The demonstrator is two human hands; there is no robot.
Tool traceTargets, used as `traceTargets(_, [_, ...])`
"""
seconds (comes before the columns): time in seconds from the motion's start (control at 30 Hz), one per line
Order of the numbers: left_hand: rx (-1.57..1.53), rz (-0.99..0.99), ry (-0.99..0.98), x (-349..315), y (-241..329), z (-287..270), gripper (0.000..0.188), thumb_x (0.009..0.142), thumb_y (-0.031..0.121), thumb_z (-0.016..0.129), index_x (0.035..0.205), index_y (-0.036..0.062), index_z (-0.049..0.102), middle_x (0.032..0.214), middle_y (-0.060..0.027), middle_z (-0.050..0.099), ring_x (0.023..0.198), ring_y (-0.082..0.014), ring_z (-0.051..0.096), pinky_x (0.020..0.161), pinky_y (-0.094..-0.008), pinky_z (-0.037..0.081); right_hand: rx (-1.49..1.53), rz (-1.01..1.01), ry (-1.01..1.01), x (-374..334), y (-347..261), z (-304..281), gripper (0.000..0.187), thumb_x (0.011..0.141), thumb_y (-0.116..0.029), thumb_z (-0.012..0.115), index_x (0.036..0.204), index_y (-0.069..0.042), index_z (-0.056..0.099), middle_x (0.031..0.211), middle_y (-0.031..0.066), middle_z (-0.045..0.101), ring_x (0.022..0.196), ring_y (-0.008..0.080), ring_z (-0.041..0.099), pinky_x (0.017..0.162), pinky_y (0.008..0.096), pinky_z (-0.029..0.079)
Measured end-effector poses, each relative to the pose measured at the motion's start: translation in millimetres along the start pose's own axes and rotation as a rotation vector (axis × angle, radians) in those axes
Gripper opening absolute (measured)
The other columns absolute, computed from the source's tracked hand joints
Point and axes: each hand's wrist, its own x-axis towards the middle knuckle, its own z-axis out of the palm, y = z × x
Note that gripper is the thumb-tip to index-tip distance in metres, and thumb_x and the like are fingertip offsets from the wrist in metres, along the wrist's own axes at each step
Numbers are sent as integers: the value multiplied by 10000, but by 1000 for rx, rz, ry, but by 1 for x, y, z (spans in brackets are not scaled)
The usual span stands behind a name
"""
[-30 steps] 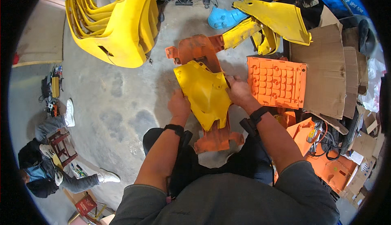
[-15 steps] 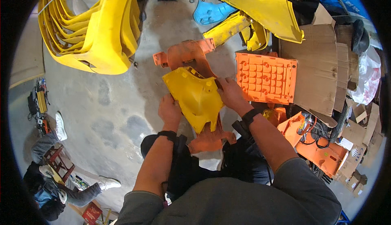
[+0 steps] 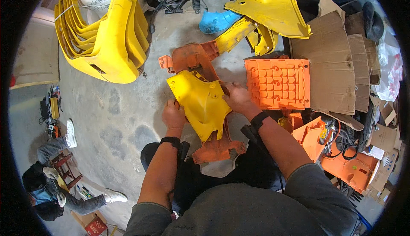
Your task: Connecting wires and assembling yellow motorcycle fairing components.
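Between my hands is a yellow moulded plastic panel point(image 3: 203, 103), tapering toward me to a notched lower end. My left hand point(image 3: 173, 115) is closed on its left edge, and my right hand point(image 3: 237, 98) grips its right edge. Beneath it lies a longer orange plastic frame point(image 3: 194, 59); its broad far end shows beyond the panel and its flared near end comes out close to my knees. The middle of the orange frame is hidden by the panel. Whether the two parts touch cannot be made out.
Nested yellow body panels point(image 3: 115, 43) stand at far left. Yellow panels point(image 3: 273, 16) and a blue piece point(image 3: 218, 21) lie ahead. To the right are an orange ribbed tray point(image 3: 277, 83), cardboard point(image 3: 326, 65) and orange parts point(image 3: 350, 167). Another person point(image 3: 47, 189) sits at lower left.
The whole view has shifted slightly. Both hands keep hold of the yellow panel, which stays over the orange frame with little change in its tilt.
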Motion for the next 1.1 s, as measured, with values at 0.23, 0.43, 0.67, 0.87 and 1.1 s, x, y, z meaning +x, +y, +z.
traceTargets(0.23, [45,5,70,-2,6,4,219,719,200,678,865,58,596,836,-150,617,732,-354,617,646,-439,495,-12,10,27,-6,0,-1,496,788,-213,613,1240,-60,478,1133,204,542,1072,376,518,905,450,437])
traceTargets(0.43, [34,-31,11,-1,5,2,215,719,192,671,875,64,598,855,-150,626,744,-355,620,662,-432,499,-3,-53,41,-4,2,2,459,785,-208,620,1210,-78,507,1110,202,548,1042,394,528,866,459,457])
traceTargets(0.67, [-55,2,25,2,-26,12,212,703,150,657,897,74,621,850,-150,633,750,-353,619,649,-440,490,41,33,-14,4,-1,4,469,796,-225,593,1236,-90,501,1133,214,544,1046,390,532,880,453,447])
traceTargets(0.87, [28,13,16,5,1,6,239,694,134,669,920,71,628,851,-148,635,787,-347,618,677,-432,488,-22,22,-24,5,3,2,483,792,-238,604,1242,-96,503,1164,212,540,1072,387,524,901,447,440])
traceTargets(1.1, [-32,8,40,2,-8,16,211,650,123,681,837,71,597,819,-131,612,734,-344,603,640,-437,480,-3,-17,84,3,4,6,386,809,-218,593,1173,-94,564,1124,208,569,1048,369,545,899,450,441])
